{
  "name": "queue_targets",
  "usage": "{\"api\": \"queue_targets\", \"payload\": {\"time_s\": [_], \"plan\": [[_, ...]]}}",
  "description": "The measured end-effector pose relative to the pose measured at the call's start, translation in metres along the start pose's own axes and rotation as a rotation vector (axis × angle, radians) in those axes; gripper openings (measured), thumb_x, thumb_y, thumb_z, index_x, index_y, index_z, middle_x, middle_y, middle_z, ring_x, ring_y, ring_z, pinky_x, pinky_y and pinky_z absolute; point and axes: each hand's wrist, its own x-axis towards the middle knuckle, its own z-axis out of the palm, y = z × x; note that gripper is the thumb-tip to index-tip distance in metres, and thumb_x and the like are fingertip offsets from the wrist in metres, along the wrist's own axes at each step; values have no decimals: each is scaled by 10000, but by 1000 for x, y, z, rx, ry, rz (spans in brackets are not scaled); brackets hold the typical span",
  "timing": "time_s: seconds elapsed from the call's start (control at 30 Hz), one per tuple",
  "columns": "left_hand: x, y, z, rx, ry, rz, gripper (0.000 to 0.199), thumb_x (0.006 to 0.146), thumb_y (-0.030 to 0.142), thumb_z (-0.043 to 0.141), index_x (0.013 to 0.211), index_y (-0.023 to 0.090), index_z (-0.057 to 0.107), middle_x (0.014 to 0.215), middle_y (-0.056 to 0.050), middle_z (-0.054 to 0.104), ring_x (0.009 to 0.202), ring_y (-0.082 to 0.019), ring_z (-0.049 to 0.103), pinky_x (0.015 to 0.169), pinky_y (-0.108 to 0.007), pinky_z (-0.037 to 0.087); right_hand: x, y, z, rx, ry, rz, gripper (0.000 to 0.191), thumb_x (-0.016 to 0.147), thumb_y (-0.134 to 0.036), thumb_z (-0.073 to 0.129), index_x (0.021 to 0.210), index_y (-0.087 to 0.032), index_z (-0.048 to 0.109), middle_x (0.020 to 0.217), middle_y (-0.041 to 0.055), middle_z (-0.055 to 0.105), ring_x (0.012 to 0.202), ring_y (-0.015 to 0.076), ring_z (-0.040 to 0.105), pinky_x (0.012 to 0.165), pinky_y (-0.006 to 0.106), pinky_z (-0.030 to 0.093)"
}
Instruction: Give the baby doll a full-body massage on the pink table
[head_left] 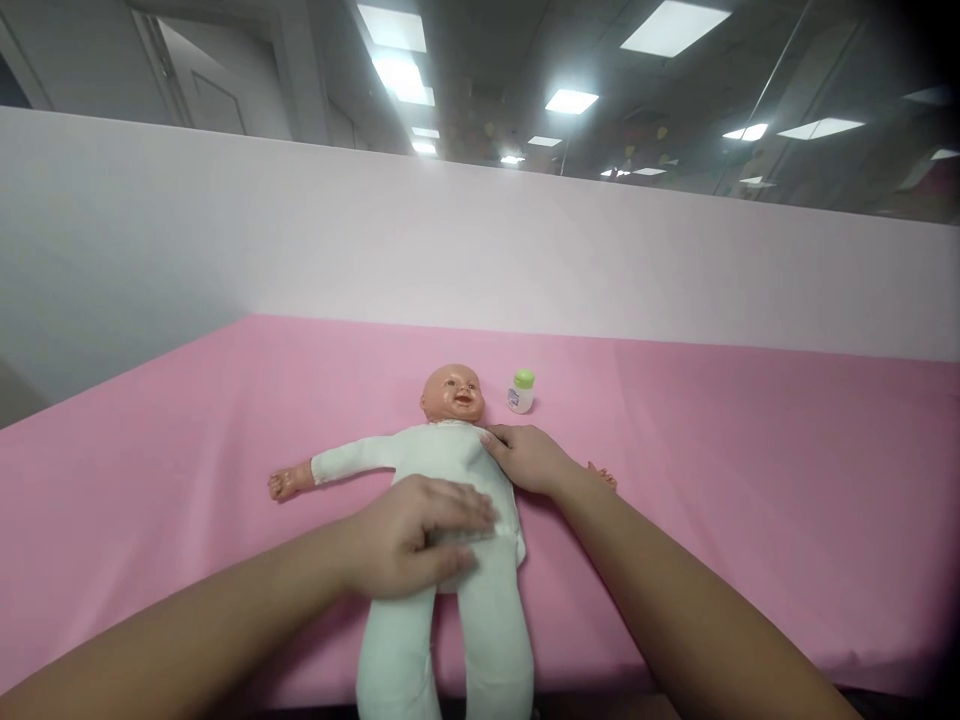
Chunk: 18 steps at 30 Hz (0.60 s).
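The doll's head (453,393) looks like smooth, glossy plastic, while its white body (454,455) is matt cloth. At far right, the bottle (520,395) appears plastic; the pink covering (720,480) looks smooth, faintly sheeny.

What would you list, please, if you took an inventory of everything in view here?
Baby doll with a hard plastic head and white cloth body: one, tan and white, lying face up in the middle
Small rounded bottle with a green cap: one, whitish and green, beside the doll's head, to the picture's right
Broad smooth-covered work surface: one, pink, under the doll and bottle
Low flat-faced wall: one, pale, along the surface's far edge
Panelled door: one, greyish white, upper left beyond the wall
Flat ceiling lights: several, bright white, along the top
Bare forearms: two, from the lower corners
Left hand: one, bare, over the doll's lower torso
Right hand: one, bare, at the doll's shoulder
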Motion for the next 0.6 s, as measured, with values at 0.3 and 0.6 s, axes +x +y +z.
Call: {"api": "queue_targets", "payload": {"time_s": [0.3, 0.6], "plan": [[4, -51, -14, 296, 297, -439, 640, 1005, 515, 554, 1557, 193, 513, 1605, -78, 498, 1510, -300, 418, 1275, -475, 317, -4, -6, -1, -4, -17, -36, 557, 1077, -622, 331, 1404, -300, 647, 1299, 81, 724, 1171, 304, 672, 929, 401, 510], [5, -63, -19, 268, 475, -507, 534, 976, 440, 559, 1445, 189, 608, 1486, -86, 614, 1375, -285, 562, 1190, -418, 428, -28, -47, 5, 1, 160, -510, 374, 1010, -361, 564, 1347, -244, 672, 1362, 70, 700, 1284, 253, 633, 1108, 415, 476]]}}
